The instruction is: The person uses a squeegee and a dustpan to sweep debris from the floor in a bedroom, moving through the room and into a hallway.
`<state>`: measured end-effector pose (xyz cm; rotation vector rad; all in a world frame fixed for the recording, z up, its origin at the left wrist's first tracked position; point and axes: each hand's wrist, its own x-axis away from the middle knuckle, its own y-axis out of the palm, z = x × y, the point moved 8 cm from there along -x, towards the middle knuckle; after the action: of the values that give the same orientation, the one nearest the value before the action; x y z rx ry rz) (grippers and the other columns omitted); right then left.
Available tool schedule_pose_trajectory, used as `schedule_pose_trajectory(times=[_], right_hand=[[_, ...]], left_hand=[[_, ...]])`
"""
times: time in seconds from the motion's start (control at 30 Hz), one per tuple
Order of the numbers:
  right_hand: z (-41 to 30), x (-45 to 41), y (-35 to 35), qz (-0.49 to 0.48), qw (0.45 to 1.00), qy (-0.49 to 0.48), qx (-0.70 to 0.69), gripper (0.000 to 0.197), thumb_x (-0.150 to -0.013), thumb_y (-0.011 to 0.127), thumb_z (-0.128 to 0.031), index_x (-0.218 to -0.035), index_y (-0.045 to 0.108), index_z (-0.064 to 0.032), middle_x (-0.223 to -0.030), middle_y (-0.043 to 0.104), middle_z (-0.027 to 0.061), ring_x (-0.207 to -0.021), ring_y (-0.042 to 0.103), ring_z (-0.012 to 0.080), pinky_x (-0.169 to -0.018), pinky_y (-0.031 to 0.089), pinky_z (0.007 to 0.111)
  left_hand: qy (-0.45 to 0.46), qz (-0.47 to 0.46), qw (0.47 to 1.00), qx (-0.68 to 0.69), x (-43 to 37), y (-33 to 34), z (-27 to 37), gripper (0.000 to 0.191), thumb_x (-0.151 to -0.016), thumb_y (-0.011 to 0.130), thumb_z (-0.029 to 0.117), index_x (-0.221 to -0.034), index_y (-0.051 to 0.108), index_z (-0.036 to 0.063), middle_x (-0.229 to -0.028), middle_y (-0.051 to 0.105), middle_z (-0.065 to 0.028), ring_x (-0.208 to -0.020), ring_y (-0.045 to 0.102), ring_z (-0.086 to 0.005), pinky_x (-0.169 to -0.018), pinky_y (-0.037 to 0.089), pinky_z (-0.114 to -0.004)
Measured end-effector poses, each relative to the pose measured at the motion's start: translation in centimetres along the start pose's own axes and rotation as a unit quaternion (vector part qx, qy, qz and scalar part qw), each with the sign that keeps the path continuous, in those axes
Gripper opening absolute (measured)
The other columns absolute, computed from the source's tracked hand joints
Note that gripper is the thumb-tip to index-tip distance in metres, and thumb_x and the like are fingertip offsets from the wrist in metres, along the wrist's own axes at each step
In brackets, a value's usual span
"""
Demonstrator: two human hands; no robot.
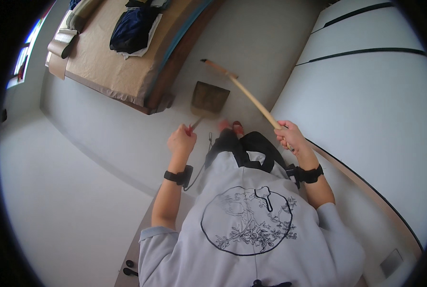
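Observation:
My left hand (182, 140) is closed around the red end of a dustpan's handle. The dustpan (210, 97), brownish and somewhat blurred, hangs or rests over the floor just ahead of my feet. My right hand (291, 136) grips the pale wooden stick of a long-handled tool (253, 101), which slants up and to the left past the dustpan. At its far end sits a narrow orange-brown head with a dark tip, apart from the dustpan. Whether that head touches the floor I cannot tell.
A bed (102, 68) with a tan mat stands at the upper left, dark folded clothes (132, 30) on it. White cabinet fronts (364, 86) with dark strips line the right side. A door (134, 247) with a black handle is at lower left. A cord hangs near my left leg.

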<state>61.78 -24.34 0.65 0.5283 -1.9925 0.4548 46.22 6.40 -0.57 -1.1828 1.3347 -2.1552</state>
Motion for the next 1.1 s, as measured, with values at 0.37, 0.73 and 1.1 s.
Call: schedule_pose_trajectory(times=[0.37,0.73,1.1], right_hand=[[-3.1,-16.7,-6.4,0.195,0.970,-0.133,0.061,0.023,-0.067,0.048,-0.005,-0.089,0.043,-0.0020,-0.056,0.050,0.0090,-0.040,0.049,0.0163,-0.034,0.038,0.030],[6.3,-5.4,-1.3,0.056,0.970,-0.041,0.233,0.030,-0.068,0.048,-0.005,-0.097,0.039,-0.0072,-0.055,0.051,0.0106,-0.038,0.049,0.0171,-0.032,0.037,0.029],[5.1,-0.5,-2.9,0.028,0.999,-0.031,-0.010,0.039,-0.069,0.056,-0.010,-0.105,0.042,-0.0019,-0.055,0.047,0.0036,-0.039,0.041,0.0090,-0.033,0.031,0.022]], left_hand=[[0.039,0.031,0.999,-0.013,-0.5,-0.1,0.7,0.022,-0.074,0.053,0.032,-0.067,0.056,0.0109,-0.063,0.058,-0.0095,-0.063,0.056,-0.0291,-0.055,0.043,-0.038],[-0.008,0.021,1.000,0.000,-0.5,1.3,0.9,0.018,-0.067,0.060,0.026,-0.075,0.057,0.0102,-0.072,0.061,-0.0082,-0.071,0.057,-0.0273,-0.062,0.045,-0.036],[0.056,0.048,0.995,0.071,0.0,1.5,-1.5,0.020,-0.068,0.058,0.029,-0.072,0.056,0.0100,-0.067,0.059,-0.0106,-0.066,0.057,-0.0283,-0.058,0.044,-0.037]])
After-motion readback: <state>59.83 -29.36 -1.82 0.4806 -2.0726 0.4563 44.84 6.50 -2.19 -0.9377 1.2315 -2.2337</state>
